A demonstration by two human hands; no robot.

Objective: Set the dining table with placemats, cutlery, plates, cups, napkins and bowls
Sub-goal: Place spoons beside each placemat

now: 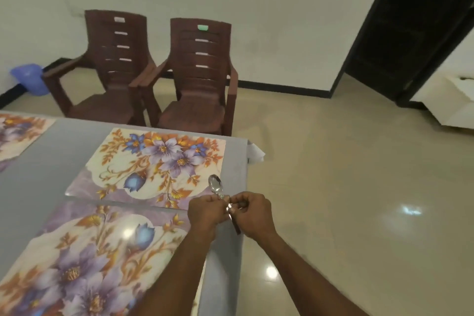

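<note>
Both hands (229, 209) pinch a shiny steel spoon (216, 185), bowl up

spoon (216, 186) handle hidden inside both hands' fingers (237, 200), far-left placemat (18, 133) cut off by frame edge, blue bin (29, 78) blurred

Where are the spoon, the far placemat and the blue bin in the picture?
spoon (216, 184): head view, on its bowl.
far placemat (154, 164): head view, on its flowered middle.
blue bin (30, 78): head view, on its side wall.
</note>
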